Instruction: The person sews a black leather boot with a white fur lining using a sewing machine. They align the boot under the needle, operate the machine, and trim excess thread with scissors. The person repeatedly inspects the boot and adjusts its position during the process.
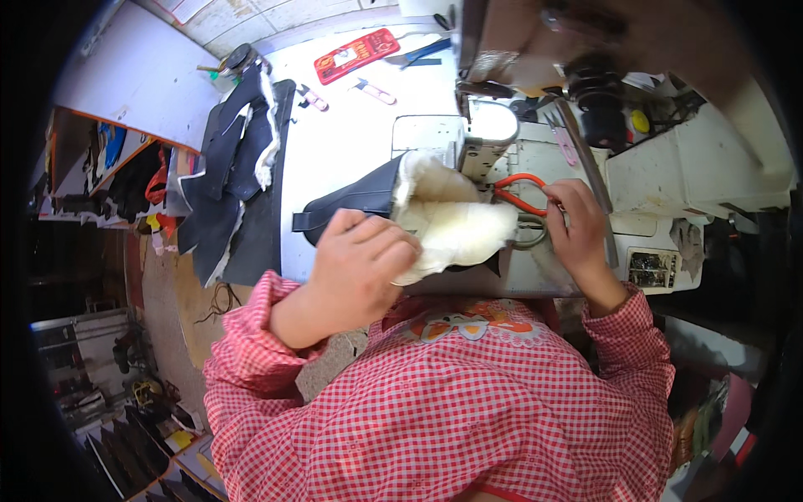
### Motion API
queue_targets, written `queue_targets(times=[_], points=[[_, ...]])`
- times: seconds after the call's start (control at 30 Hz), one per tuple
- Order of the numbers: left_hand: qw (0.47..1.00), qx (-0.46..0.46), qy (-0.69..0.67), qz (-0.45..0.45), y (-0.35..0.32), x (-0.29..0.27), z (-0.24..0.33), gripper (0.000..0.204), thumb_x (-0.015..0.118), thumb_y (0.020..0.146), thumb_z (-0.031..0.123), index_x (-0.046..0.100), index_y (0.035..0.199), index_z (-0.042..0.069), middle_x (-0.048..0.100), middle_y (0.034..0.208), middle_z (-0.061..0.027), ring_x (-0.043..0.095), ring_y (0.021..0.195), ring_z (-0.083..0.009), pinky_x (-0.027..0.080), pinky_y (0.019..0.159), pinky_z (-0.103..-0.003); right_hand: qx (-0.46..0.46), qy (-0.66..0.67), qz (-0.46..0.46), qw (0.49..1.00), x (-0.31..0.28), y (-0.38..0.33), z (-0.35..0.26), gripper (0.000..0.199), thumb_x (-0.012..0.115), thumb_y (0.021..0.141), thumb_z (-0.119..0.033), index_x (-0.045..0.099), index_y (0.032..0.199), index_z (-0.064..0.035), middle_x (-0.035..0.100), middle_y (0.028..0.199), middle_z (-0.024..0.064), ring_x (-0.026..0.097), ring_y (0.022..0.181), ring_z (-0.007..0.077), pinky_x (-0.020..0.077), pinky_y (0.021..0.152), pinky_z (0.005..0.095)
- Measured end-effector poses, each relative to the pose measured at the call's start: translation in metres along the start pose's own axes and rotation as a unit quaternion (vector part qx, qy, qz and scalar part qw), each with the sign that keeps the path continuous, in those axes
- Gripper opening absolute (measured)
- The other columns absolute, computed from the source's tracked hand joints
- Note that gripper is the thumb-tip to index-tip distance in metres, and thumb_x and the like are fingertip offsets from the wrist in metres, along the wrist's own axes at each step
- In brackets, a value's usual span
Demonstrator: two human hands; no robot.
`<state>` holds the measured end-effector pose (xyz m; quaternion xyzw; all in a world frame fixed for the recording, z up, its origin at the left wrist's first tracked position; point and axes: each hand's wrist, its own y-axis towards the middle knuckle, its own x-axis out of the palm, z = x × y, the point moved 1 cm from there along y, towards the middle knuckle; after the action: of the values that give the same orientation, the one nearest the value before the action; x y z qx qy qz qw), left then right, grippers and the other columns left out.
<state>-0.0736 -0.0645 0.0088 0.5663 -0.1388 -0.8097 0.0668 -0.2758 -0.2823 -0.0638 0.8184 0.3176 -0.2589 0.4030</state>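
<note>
My left hand (355, 263) is closed on the near edge of a black leather shoe upper (355, 197). Thick cream fleece lining (460, 230) faces up from it, and a strap end sticks out at the left. My right hand (577, 226) has thumb and forefinger closed at the ends of an orange-handled tool (520, 191). Its two spread handles look like those of pliers; the head is hidden behind the fleece. Just nearer lies a dark metal loop (531, 232), partly covered by the lining. Beyond the fleece stands the sewing machine's white head (492, 125).
Black fleece-backed pieces (242, 151) are piled on a dark mat at the left. Pink thread snips (375, 90) and a red flat package (358, 56) lie at the back. More pink snips (565, 144) rest right of the machine, near a long dark bar (594, 167).
</note>
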Motion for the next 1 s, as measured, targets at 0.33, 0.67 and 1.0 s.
queue_targets(times=[0.33, 0.67, 1.0], points=[[0.854, -0.242, -0.412, -0.205, 0.025, -0.016, -0.057, 0.037, 0.068, 0.073, -0.003, 0.057, 0.108, 0.001, 0.058, 0.1, -0.0026, 0.051, 0.098, -0.0139, 0.04, 0.089, -0.027, 0.066, -0.158, -0.015, 0.985, 0.011, -0.036, 0.056, 0.018, 0.063, 0.08, -0.008, 0.06, 0.097, -0.008, 0.057, 0.097, 0.0079, 0.058, 0.091, 0.0281, 0.0496, 0.073, 0.0395], [0.948, -0.156, -0.266, 0.073, 0.016, 0.06, -0.067, 0.033, 0.063, 0.078, -0.001, 0.062, 0.111, 0.003, 0.058, 0.116, -0.0117, 0.052, 0.111, -0.0261, 0.042, 0.094, -0.035, 0.076, -0.342, -0.103, 0.931, 0.045, 0.027, 0.124, 0.017, 0.05, 0.087, -0.014, 0.055, 0.101, -0.0065, 0.059, 0.095, 0.013, 0.062, 0.089, 0.0312, 0.0528, 0.071, 0.044], [0.979, -0.148, -0.011, 0.14, 0.006, 0.053, -0.01, 0.025, 0.076, 0.068, 0.013, 0.061, 0.088, 0.007, 0.048, 0.131, -0.0193, 0.043, 0.121, -0.0401, 0.037, 0.098, -0.046, 0.315, 0.205, -0.028, 0.926, 0.013, -0.004, 0.061, 0.026, 0.057, 0.085, -0.009, 0.054, 0.109, -0.0042, 0.059, 0.085, 0.0064, 0.059, 0.069, 0.0184, 0.0499, 0.063, 0.0312]])
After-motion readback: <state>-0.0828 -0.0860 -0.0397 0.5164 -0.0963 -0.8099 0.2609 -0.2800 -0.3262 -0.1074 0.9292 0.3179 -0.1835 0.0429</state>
